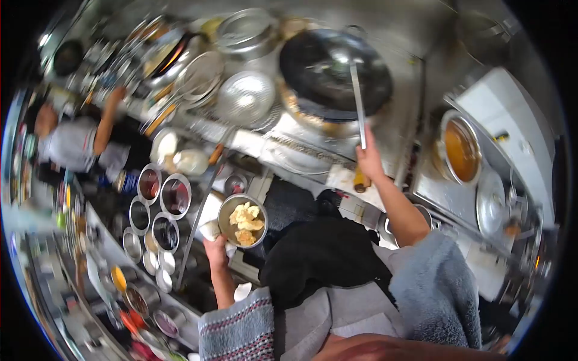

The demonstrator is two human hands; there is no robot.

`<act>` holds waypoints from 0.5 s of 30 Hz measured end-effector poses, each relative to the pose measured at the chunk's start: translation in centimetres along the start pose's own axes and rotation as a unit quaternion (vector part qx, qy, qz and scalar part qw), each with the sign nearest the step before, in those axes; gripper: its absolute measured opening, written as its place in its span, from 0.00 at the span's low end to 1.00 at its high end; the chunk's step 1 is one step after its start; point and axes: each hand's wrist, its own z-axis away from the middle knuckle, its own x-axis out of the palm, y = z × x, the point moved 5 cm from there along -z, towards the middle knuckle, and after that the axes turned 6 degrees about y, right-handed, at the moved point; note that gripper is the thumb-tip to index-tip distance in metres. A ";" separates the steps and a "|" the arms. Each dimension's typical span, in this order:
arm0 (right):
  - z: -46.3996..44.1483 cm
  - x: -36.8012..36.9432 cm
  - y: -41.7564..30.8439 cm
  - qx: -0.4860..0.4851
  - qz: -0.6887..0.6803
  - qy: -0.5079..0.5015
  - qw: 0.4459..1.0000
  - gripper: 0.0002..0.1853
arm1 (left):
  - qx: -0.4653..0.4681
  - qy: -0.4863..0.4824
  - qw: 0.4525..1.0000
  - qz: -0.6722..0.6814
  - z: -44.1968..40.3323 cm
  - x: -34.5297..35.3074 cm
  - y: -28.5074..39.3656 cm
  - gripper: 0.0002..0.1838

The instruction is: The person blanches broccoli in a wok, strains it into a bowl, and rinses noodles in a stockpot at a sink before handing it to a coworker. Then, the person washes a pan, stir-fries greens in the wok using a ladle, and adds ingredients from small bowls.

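Note:
My left hand [217,251] grips the rim of a metal bowl [223,219], with a white cloth [209,230] near the fingers. Pale yellow and browner chunks of food [245,219] lie in the bowl. My right hand [369,161] is closed round the long handle of a wok ladle [359,105], whose wooden end sticks out below the fist. The ladle's head reaches into a large black wok [307,72] on the stove; motion blur hides its exact shape and whatever the wok holds.
Several seasoning containers [176,195] stand at the left. Perforated strainers [245,99] and metal pans lie left of the wok. To the right is a pot of orange-brown liquid [462,150] beside a metal lid [490,201]. Another person [72,141] is at the far left.

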 end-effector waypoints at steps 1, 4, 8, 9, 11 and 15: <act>-0.7 0.2 -2.1 -0.059 -0.067 0.018 0.996 0.42 | -0.012 0.027 0.999 -0.016 0.9 -0.7 -0.9 0.21; -2.2 -0.5 -7.3 0.203 -0.358 -0.107 0.905 0.37 | -0.018 0.111 0.993 -0.022 3.4 -3.3 -3.0 0.18; -0.7 -3.3 -10.0 0.266 -0.619 -0.198 0.712 0.39 | -0.013 0.160 0.986 0.040 3.5 -3.9 -6.9 0.16; 0.2 -3.0 -11.4 0.263 -0.610 -0.215 0.715 0.39 | -0.011 0.157 0.986 0.044 3.9 -4.3 -6.8 0.16; 3.1 -0.8 -15.6 0.249 -0.611 -0.320 0.680 0.34 | -0.023 0.178 0.981 0.072 4.7 -5.9 -7.6 0.17; 4.9 5.3 -21.1 0.299 -0.568 -0.498 0.583 0.39 | -0.040 0.219 0.971 0.090 6.3 -6.9 -9.3 0.18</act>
